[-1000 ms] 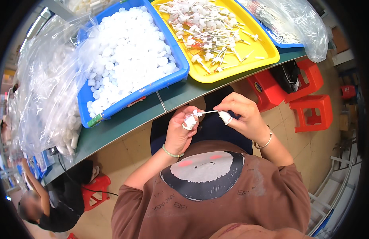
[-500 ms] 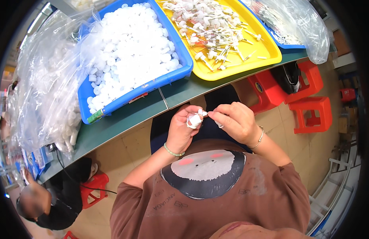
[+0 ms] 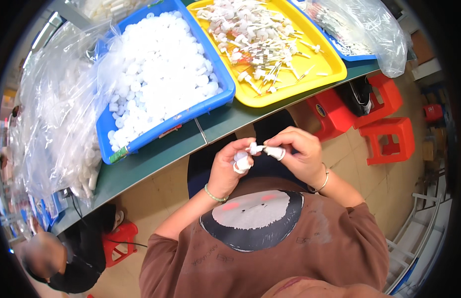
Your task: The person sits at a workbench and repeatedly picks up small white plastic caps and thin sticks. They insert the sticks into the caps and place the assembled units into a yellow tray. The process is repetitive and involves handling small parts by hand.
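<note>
In front of my belly, both hands meet over a small white plastic piece (image 3: 254,148). The thumb and fingertips of my left hand (image 3: 224,169) pinch it. More white round bits (image 3: 242,163) sit against that hand's curled fingers; whether they are loose caps or finger wraps I cannot tell. My right hand (image 3: 302,155) is closed, its fingertips at the right end of the piece. A white covering (image 3: 275,152) shows on one of its fingers. Just beyond stand a blue tray (image 3: 183,118) heaped with white plastic caps and a yellow tray (image 3: 310,85) with thin white-and-wire assemblies.
A green table (image 3: 156,159) carries the trays. Clear plastic bags of white parts (image 3: 56,114) lie at its left. At the far right is another blue tray (image 3: 359,57) under a plastic bag (image 3: 389,44). Red stools (image 3: 389,139) stand right; a seated person (image 3: 86,243) is lower left.
My hands have drawn slightly apart, so more of the white piece shows between them. My right fingers have turned, baring the white finger covering. The view has shifted a little.
</note>
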A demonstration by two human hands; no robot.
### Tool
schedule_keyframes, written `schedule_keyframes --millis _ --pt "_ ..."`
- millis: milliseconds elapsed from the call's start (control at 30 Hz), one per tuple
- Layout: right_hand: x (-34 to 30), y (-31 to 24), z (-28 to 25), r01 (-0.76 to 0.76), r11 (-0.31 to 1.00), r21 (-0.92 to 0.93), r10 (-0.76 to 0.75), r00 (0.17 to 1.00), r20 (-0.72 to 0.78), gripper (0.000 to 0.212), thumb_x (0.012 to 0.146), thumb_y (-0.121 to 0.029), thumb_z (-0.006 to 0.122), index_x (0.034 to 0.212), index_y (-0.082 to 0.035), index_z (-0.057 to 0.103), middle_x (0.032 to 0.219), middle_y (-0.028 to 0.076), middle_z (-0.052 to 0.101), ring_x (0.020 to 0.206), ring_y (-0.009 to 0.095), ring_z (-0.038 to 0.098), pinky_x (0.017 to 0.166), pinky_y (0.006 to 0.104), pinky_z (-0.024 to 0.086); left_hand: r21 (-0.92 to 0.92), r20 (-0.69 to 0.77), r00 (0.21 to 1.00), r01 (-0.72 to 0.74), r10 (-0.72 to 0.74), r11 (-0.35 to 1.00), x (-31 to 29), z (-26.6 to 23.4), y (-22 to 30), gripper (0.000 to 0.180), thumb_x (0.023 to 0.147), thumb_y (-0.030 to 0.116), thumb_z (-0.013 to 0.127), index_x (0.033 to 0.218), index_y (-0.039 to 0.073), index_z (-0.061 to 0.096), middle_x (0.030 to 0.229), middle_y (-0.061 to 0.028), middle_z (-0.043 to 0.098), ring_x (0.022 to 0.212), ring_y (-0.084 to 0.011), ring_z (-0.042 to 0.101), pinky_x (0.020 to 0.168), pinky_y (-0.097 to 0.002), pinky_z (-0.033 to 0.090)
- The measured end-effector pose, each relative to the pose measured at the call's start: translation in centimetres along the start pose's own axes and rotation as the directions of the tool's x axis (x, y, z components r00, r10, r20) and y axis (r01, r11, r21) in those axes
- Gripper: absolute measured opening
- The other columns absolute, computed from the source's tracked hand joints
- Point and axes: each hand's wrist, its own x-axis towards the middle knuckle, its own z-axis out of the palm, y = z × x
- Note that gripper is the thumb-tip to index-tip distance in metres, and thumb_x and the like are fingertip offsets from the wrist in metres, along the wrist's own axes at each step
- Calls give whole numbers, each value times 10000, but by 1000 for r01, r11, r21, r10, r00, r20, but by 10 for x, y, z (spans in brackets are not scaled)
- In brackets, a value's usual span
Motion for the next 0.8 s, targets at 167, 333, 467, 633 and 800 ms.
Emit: schedule_keyframes --millis 167,333,467,633,800 --pt "84 20 -52 -50 954 -296 -70 921 -383 146 820 -70 668 962 -45 694 667 30 581 598 66 522 553 220 425 -289 -10 965 248 -262 924 10 -1 -1 291 959 147 477 1216 12 494 1054 -79 555 663 -54 426 480 -159 324" --pt "138 49 -90 -87 934 -346 32 987 -160 190 843 -71 625 1026 -52 673 766 36 617 647 110 517 603 245 423 -195 191 902 421 -386 886 7 11 37 162 936 76 441 1067 15 514 1065 -100 535 637 -52 386 485 -162 314" --pt "129 46 -118 -169 851 -497 228 972 60 149 803 -101 655 929 -31 688 757 104 649 657 225 583 630 329 457 -13 315 904 308 -288 951 -6 37 110 194 962 137 497 1102 13 546 942 -186 629 502 -44 436 421 -158 310" --pt "130 39 -133 -179 826 -534 415 834 363 128 749 -102 703 843 -18 688 770 130 657 715 272 616 673 353 475 197 256 918 256 -302 946 22 57 158 227 961 152 438 1117 17 534 942 -124 606 541 -49 406 443 -162 326" --pt "142 53 -125 -30 778 -627 401 792 460 141 683 -78 718 795 -1 679 773 149 656 735 292 623 683 374 482 -35 260 909 346 -326 938 39 56 136 259 949 123 425 1171 16 501 1038 -102 576 633 -54 432 482 -164 349"
